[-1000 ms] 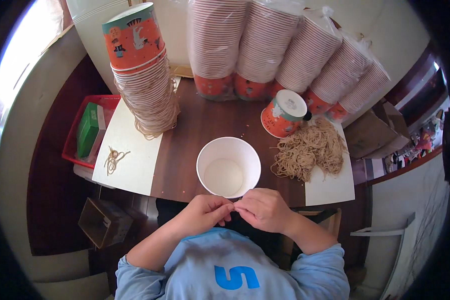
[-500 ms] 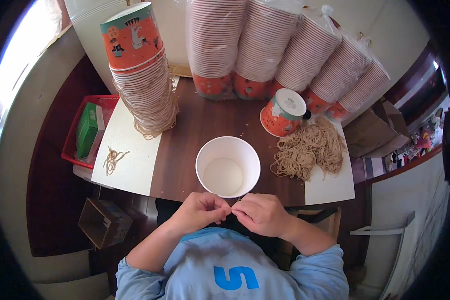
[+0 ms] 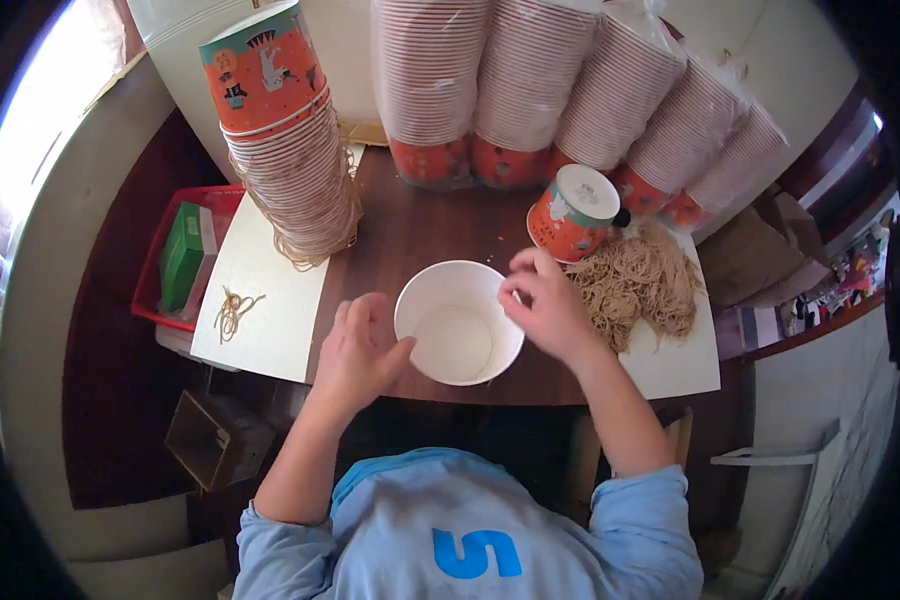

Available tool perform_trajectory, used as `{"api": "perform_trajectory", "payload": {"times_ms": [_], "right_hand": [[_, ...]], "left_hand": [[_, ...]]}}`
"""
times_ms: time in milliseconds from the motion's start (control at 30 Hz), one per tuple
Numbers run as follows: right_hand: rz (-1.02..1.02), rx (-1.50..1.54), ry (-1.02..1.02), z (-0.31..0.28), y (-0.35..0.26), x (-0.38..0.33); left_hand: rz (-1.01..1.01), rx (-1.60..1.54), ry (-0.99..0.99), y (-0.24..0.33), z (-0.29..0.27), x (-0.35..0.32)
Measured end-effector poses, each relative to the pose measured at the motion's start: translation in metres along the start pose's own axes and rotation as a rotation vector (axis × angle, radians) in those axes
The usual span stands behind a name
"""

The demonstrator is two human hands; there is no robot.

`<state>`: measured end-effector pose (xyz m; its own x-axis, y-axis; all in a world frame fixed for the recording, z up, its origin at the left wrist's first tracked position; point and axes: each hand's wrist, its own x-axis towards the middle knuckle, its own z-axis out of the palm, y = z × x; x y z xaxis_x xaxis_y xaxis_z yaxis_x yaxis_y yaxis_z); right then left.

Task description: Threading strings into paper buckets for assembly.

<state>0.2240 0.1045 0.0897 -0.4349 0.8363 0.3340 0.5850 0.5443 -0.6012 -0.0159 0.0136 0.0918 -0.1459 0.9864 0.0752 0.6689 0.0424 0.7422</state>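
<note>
Nearest is a pale blue top [image 3: 400, 520] with one bold blue printed character, then the left hand [image 3: 355, 350], fingers spread apart, and the right hand [image 3: 550, 305], fingers curled, whether pinching cannot be told, on opposite sides of an open white tub [image 3: 455, 345] near the table's [image 3: 400, 220] front edge. The step in hand seems to be steadying the tub, calling for light, even pressure. Beyond stand a tan stringy heap [image 3: 660, 280], an upturned orange tub [image 3: 568, 225], its base print unreadable, and a tall stack [image 3: 295, 180] topped with cartoon figures

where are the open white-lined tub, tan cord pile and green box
Open white-lined tub [image 3: 454, 341], head view: inner bottom.
Tan cord pile [image 3: 645, 282], head view: its middle.
Green box [image 3: 181, 258], head view: its green face.
</note>
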Motion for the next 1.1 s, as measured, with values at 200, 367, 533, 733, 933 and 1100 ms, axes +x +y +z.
{"api": "perform_trajectory", "payload": {"times_ms": [200, 367, 533, 733, 933, 1100], "right_hand": [[0.000, -0.134, -0.310, 0.017, 0.023, 0.016], [0.075, -0.206, -0.370, -0.006, -0.033, 0.010], [0.092, -0.251, -0.243, -0.024, -0.064, -0.001], [0.131, -0.102, -0.253, -0.043, -0.084, -0.010], [0.134, -0.064, -0.274, -0.059, -0.090, -0.012], [0.036, -0.065, -0.274, -0.057, -0.083, -0.014]], "left_hand": [[-0.153, -0.143, -0.162, -0.029, 0.017, 0.017], [-0.200, -0.506, -0.153, -0.061, 0.021, 0.030], [-0.215, -0.876, -0.224, -0.050, 0.030, 0.029], [-0.332, -0.975, -0.299, -0.025, 0.022, 0.021], [-0.210, -0.861, -0.250, -0.027, 0.024, 0.014], [-0.212, -0.753, -0.307, -0.012, 0.015, 0.007]]}}
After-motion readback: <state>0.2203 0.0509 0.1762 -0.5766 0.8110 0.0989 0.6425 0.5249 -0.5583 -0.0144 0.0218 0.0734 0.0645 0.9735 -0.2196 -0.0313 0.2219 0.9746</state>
